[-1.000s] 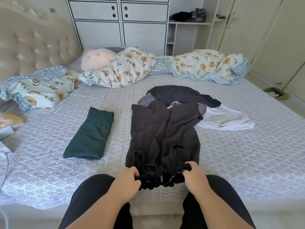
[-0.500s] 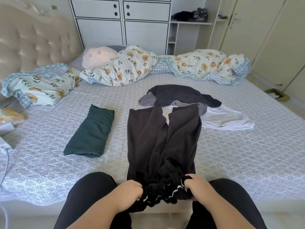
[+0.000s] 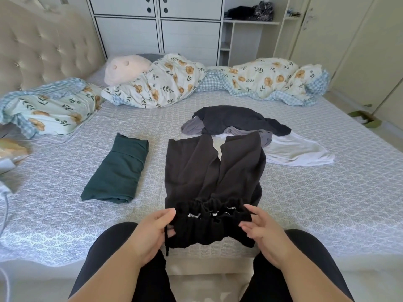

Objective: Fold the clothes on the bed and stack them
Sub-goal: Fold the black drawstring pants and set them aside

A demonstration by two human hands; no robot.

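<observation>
Black drawstring trousers (image 3: 209, 171) lie flat on the bed (image 3: 316, 192) straight in front of me, legs pointing away and the gathered waistband nearest me. My left hand (image 3: 152, 232) pinches the waistband's left end, thumb on top. The right end is pinched the same way by my right hand (image 3: 263, 232). A folded dark green garment (image 3: 115, 168) lies to the left of the trousers. Beyond the trouser legs sits a loose pile: a dark navy piece (image 3: 235, 120), a grey piece (image 3: 192, 127) and a white piece (image 3: 298, 151).
A rumpled floral duvet (image 3: 261, 81) and a pink pillow (image 3: 126, 68) run along the bed's far side, with a tufted headboard (image 3: 43, 51) at left. White cabinets (image 3: 157, 29) stand behind. My dark-clad knees are at the bed's near edge.
The trousers were drawn toward me and laid flatter. My hands moved apart from the bunched middle of the waistband to its two ends, stretching it wider.
</observation>
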